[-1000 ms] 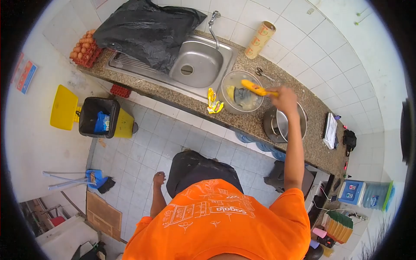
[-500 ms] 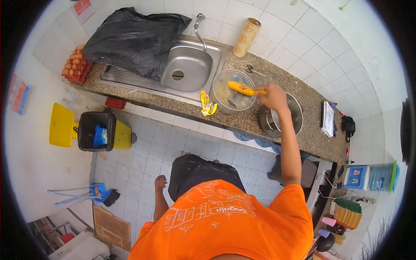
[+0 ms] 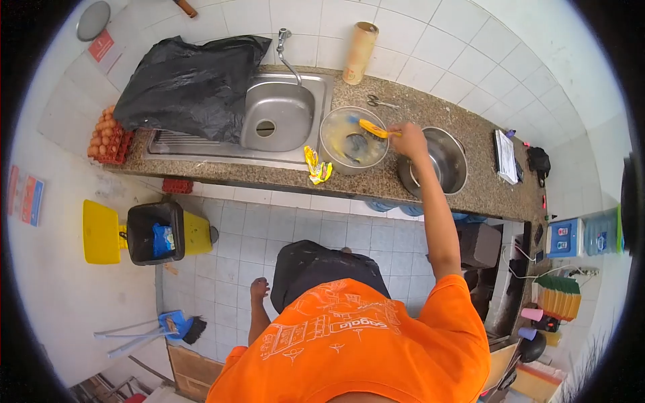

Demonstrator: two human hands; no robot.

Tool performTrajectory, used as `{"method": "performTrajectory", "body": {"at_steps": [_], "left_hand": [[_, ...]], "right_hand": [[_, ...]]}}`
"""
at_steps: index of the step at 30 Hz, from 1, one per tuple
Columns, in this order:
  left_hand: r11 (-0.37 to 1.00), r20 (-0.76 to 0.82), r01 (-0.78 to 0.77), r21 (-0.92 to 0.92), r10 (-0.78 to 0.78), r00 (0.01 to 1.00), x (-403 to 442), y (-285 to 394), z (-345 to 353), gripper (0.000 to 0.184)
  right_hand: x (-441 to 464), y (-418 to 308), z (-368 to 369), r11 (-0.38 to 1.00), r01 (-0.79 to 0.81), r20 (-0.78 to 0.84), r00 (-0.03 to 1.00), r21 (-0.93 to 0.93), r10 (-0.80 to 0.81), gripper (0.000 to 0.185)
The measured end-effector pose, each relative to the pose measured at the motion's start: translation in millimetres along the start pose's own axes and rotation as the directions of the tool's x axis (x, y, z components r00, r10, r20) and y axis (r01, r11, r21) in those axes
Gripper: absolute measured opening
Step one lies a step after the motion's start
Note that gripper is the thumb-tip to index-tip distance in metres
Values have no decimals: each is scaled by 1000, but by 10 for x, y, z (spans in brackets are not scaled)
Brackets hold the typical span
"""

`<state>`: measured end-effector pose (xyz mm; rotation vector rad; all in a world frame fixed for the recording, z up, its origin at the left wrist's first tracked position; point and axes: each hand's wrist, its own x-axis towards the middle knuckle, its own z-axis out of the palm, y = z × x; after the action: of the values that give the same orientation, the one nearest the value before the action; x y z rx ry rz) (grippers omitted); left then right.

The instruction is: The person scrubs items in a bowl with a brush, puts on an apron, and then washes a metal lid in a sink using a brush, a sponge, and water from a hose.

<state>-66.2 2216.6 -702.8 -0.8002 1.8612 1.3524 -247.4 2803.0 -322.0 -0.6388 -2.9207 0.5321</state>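
My right hand (image 3: 408, 140) is closed round the end of a yellow packet-like item (image 3: 373, 128), which reaches over the right side of a clear bowl (image 3: 325, 151). Yellowish contents and something dark lie in the bowl. Close beside that hand stands a steel pot (image 3: 453, 161). A crumpled yellow wrapper (image 3: 317, 166) lies at the counter edge left of the bowl. My left hand (image 3: 260, 288) hangs low beside my body over the floor, fingers apart, holding nothing.
Left of the bowl is a steel sink (image 3: 290, 121), partly under a black plastic bag (image 3: 195, 84). Eggs (image 3: 104, 138) stand at the counter's left end. Scissors (image 3: 381, 102) and a wrap roll (image 3: 361, 54) lie behind the bowl. Below left is an open bin (image 3: 195, 233).
The view has shifted, moving the counter left in the frame. My right hand and the yellow item have moved toward the bowl's right rim; the dark thing inside lies differently.
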Motion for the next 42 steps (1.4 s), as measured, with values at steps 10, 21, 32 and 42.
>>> {"method": "performTrajectory", "body": {"at_steps": [10, 21, 32, 42], "left_hand": [[984, 89, -21, 175, 5, 996, 258, 317, -303, 31], [984, 85, -69, 167, 55, 995, 495, 516, -843, 29], [977, 123, -23, 213, -4, 992, 524, 317, -833, 35], [981, 166, -38, 193, 6, 986, 633, 245, -898, 31]], "right_hand": [[-438, -275, 240, 999, -22, -38, 999, -35, 20, 23], [-694, -680, -146, 995, -40, -138, 990, -95, 27, 20], [-884, -808, -119, 990, -77, -111, 992, -116, 64, 21], [-1003, -834, 24, 993, -109, -282, 952, 52, 119, 20]]}}
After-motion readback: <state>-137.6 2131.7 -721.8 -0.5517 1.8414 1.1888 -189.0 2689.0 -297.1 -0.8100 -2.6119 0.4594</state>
